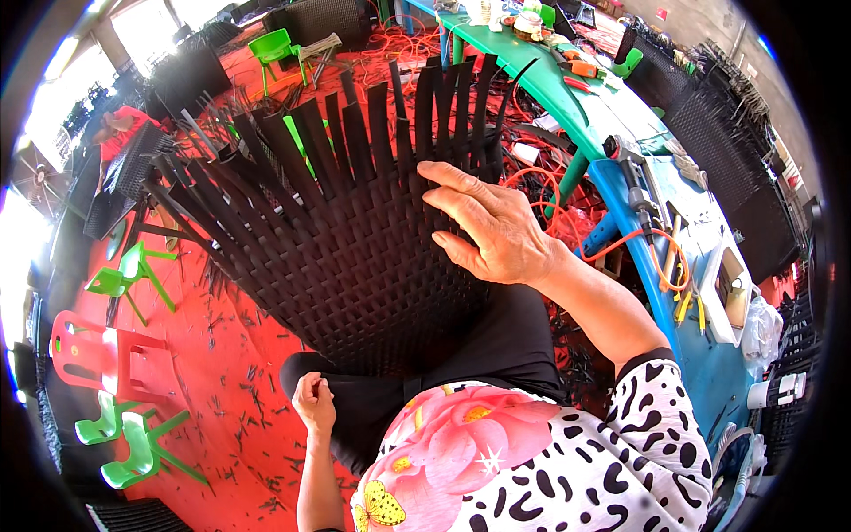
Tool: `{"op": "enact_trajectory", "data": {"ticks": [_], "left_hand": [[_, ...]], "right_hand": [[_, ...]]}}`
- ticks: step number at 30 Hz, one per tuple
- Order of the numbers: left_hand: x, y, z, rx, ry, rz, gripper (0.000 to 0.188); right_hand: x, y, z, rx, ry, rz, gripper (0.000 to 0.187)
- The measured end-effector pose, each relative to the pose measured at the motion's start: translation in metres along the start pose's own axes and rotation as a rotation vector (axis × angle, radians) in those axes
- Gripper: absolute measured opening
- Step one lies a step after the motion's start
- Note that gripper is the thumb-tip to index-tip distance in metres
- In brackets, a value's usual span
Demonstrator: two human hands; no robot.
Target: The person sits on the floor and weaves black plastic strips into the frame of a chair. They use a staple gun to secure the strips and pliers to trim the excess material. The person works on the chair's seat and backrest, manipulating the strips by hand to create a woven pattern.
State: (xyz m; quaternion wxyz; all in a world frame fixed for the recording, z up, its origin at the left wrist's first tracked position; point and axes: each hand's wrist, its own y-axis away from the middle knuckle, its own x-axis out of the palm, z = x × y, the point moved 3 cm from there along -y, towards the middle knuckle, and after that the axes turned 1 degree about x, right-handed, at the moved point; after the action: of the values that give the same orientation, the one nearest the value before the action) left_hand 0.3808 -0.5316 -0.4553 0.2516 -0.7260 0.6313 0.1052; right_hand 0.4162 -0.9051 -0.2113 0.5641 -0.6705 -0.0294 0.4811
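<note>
Fingers: right hand (493,229) had its fingers (449,175) stretched out flat and pressed on the woven panel, not gripping anything. Left hand (315,401) looked curled into a loose fist down by the knee; couldn't tell if anything was pinched in it.
Woven panel: big black wicker panel (355,257), pretty much dead centre, leaning against the person's lap and tilted up and away from them.
Loose strips: unwoven black strip ends (381,115) stuck up like a fan off the panel's far edge, just above the right fingertips.
Person: black trousers (496,341), floral and spotted top (532,461), both forearms coming in from the bottom edge.
Floor: red floor (222,372), littered with short black offcuts (248,390) around the left hand.
Chairs: small green plastic chairs (124,275) and a red one (84,350) off to the left, well apart from the panel.
Table: long green and blue table (612,115) on the right with tools scattered on it, and an orange hose (656,257) looping near its edge.
Background: more dark woven furniture pieces (727,124) stacked beyond the table.
</note>
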Motion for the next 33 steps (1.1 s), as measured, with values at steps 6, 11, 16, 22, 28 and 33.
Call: {"op": "enact_trajectory", "data": {"ticks": [6,11,16,22,28,33], "left_hand": [[0.002,-0.001,-0.006,0.028,-0.011,-0.004,0.011],[0.001,0.000,0.000,0.004,-0.018,0.004,0.012],[0.000,0.000,-0.001,0.018,-0.044,0.012,0.012],[0.001,0.000,-0.001,0.023,-0.036,0.014,0.012],[0.000,0.001,-0.006,0.028,-0.042,0.004,0.013],[0.001,0.000,-0.007,0.027,-0.040,0.001,0.013]], "right_hand": [[0.001,-0.007,0.006,-0.070,-0.029,0.000,0.039],[0.003,-0.014,0.006,-0.053,0.002,0.041,0.038],[0.002,-0.013,0.009,-0.106,-0.010,0.026,0.038],[0.011,-0.022,0.013,-0.136,0.002,0.032,0.037],[0.011,-0.024,0.014,-0.122,-0.012,0.077,0.040],[0.018,-0.028,0.021,-0.167,-0.041,0.065,0.035]]}}
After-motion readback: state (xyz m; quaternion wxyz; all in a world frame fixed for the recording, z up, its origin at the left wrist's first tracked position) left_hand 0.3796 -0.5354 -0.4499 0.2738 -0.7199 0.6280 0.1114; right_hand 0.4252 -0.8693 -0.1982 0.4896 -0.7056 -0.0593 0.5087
